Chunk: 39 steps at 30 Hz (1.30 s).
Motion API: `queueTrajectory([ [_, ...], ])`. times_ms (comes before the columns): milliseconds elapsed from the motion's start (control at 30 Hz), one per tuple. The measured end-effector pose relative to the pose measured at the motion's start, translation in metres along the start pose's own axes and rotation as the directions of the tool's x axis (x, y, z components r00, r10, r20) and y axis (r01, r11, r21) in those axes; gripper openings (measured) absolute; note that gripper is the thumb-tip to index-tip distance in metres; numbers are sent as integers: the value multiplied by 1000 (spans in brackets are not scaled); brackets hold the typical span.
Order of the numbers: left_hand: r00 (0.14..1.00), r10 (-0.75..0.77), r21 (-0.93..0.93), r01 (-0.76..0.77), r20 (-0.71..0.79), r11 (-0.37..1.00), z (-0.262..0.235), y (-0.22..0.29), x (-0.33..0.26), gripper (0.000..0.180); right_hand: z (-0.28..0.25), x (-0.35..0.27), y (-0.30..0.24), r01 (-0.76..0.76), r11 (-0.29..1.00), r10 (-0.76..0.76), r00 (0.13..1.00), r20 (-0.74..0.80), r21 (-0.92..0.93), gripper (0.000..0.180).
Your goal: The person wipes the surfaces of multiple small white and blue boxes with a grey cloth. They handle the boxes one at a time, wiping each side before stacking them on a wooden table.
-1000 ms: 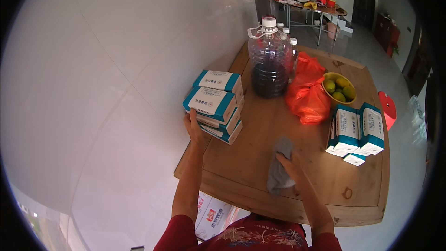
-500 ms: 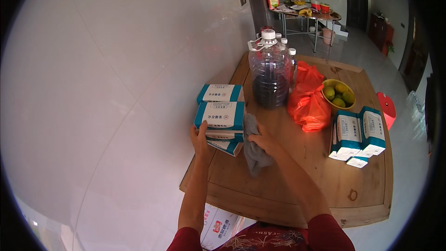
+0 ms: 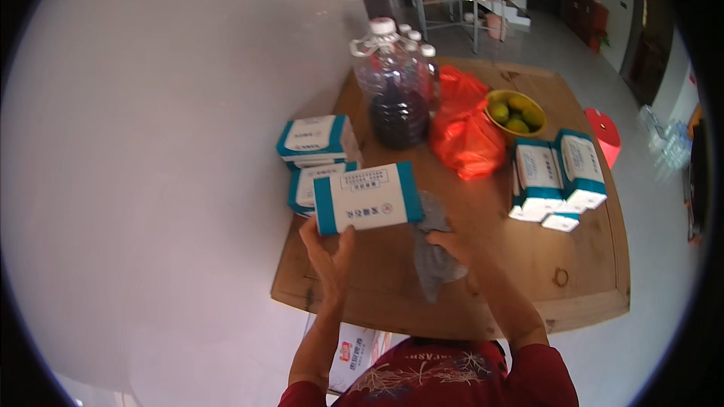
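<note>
Item: white-and-teal soft rectangular tissue pack, one, held before the left stack, its broad printed face upward and somewhat tilted. Left hand grasps it at the near left corner, thumb along the near edge; the fingers beneath are mostly hidden.

Item: limp grey cloth, one, bunched and hanging in folds. Right hand grips it at the right end of the held pack; whether cloth and pack touch cannot be told.

Item: left stack of matching packs, beside the pale wall, higher at the rear than in front; exact count hidden.

Item: right group of matching packs, near the right table edge, two uppermost with others beneath.

Also on the brown wooden table: large clear plastic bottle of dark liquid, knotted red plastic bag, yellow round bowl of green fruit.

Progress, as judged from the layout: the handling appears partway. One pack is off the left stack and in hand; the packs beside the wall are out of both hands. Whether the right group is finished with cannot be told.
</note>
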State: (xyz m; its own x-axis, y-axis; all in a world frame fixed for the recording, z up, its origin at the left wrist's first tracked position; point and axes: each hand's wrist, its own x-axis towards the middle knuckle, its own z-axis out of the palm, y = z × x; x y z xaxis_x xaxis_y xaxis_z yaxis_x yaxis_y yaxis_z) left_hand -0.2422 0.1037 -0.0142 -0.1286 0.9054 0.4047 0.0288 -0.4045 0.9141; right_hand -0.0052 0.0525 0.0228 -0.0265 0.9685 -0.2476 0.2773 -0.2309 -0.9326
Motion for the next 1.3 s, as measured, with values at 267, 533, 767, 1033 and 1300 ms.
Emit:
queueTrajectory([
  [267,827,-330,-54,396,456,917,77,-12,-137,53,-52,-134,90,31,936,91,941,-325,351,41],
  [533,719,-179,261,-4,672,965,105,-41,-153,84,-68,-183,159,0,996,-70,632,-772,-90,32],
  [767,550,-70,36,72,832,997,136,-44,-123,109,-40,-155,103,-35,865,-384,595,-706,-500,51],
  [1033,578,79,8,-148,812,989,126,-66,-172,97,5,-109,113,16,580,-670,577,-466,-814,47],
  [1300,684,-15,-29,52,729,998,143,-26,-176,113,-62,-113,134,-185,573,-637,513,-575,-799,37],
])
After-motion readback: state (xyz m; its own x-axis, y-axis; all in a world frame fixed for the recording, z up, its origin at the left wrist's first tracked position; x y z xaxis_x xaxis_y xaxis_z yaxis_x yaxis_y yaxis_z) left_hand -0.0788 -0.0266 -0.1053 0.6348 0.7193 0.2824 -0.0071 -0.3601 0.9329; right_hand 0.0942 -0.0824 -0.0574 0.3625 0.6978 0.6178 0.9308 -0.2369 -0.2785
